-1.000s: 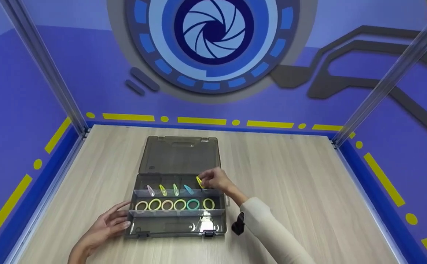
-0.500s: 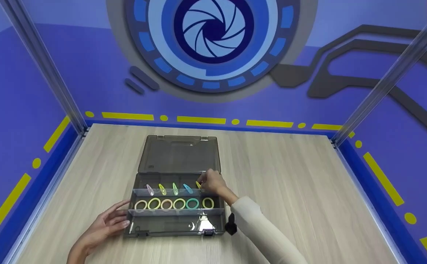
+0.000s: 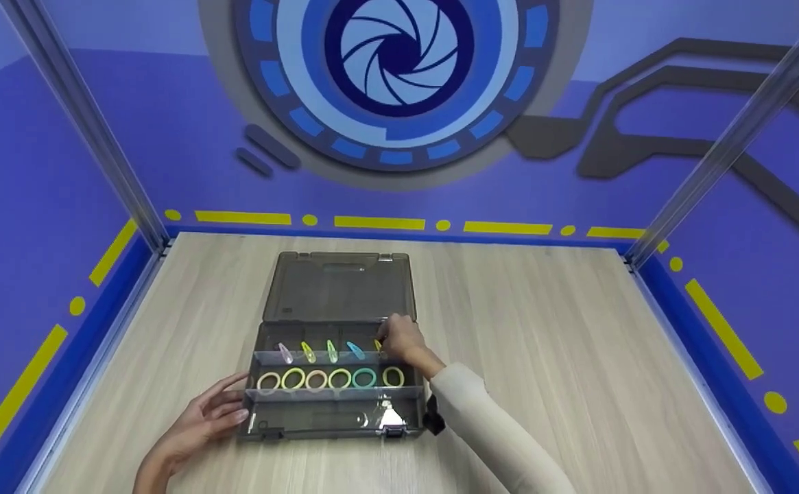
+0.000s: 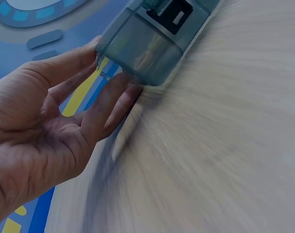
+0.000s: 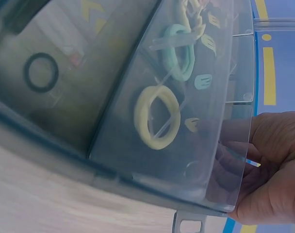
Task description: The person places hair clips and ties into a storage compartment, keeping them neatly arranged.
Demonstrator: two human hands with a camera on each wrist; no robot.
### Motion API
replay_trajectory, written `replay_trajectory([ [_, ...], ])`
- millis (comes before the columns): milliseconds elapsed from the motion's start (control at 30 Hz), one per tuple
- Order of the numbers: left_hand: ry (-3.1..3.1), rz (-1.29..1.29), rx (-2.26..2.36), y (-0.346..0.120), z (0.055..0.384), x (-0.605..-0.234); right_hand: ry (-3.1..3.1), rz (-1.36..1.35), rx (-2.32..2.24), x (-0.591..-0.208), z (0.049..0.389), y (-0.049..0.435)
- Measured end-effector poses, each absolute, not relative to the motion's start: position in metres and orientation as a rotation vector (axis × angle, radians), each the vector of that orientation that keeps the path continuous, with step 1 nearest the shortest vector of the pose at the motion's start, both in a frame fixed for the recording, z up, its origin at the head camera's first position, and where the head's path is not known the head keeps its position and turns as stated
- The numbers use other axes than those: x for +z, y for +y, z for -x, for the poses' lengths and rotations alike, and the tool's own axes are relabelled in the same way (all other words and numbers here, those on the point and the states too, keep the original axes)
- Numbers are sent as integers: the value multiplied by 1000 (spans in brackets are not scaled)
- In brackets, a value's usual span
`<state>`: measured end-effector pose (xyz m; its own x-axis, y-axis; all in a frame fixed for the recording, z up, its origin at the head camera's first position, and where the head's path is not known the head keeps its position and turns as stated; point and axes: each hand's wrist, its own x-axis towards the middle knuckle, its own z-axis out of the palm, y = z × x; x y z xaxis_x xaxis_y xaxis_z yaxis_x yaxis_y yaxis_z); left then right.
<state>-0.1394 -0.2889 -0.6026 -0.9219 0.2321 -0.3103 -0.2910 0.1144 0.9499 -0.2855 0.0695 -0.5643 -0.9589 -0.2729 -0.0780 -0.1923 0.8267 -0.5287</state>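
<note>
A smoky see-through organizer box point(image 3: 282, 417) lies with its lid laid back. My right hand point(image 3: 404, 341) is at the right end of its back row and pinches a yellow hair clip point(image 3: 377, 345), mostly hidden by the fingers. Left of it in that row stand a blue clip point(image 3: 354, 350), a green clip point(image 3: 332, 351), a yellow one and a pink one. Ring-shaped hair ties, among them a teal one point(image 3: 364, 377), fill the middle row. At the box's left wall, my left hand point(image 3: 190, 427) touches the corner with extended fingers point(image 4: 108, 99).
The lid point(image 3: 341, 288) lies flat behind the box. Clear dividers point(image 3: 334, 394) separate the rows. A black object point(image 3: 433, 417) hangs by the right sleeve, beside the box. Blue printed walls enclose the wooden table point(image 3: 529, 329), with metal posts at the back corners.
The right hand has lowered the yellow clip into the back row, and its forearm has shifted left. The left hand stays at the box's side.
</note>
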Motion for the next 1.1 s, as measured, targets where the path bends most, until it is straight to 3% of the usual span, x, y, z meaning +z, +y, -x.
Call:
replay_trajectory([
  [567, 2025, 54, 1844, -287, 140, -599, 2832, 551, -863, -560, 289, 83],
  [767, 2045, 43, 1819, -289, 145, -598, 2641, 645, -1109, -553, 290, 103],
  [1100, 2067, -44, 1784, -294, 148, -596, 2314, 562, -1495, -539, 284, 152],
])
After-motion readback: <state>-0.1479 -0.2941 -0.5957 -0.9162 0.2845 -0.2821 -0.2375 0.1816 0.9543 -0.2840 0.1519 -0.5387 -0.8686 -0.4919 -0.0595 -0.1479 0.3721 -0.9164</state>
